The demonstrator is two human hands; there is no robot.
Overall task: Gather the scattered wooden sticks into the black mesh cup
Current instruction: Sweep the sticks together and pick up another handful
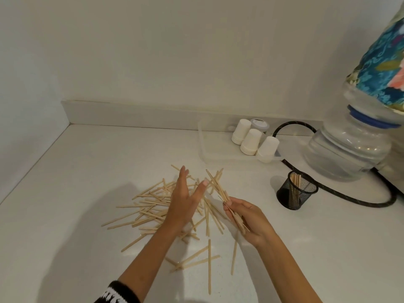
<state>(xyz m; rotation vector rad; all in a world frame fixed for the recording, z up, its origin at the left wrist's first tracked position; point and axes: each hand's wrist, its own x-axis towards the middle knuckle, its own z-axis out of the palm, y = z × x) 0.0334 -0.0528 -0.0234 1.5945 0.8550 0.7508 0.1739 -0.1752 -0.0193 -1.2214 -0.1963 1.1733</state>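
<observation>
Nearest on the white table (65,193), a few thin pale wooden sticks (153,206) lie loose, the main scatter spread just beyond. The right hand (247,219) is closed around a bundle of them, their tips fanning up and away. The left hand (185,200) hovers flat above the pile, fingers spread, holding nothing. Farther right stands the black wire-mesh cup (296,191), upright, some sticks inside. Behind it sit three upturned white paper cups (251,141).
</observation>
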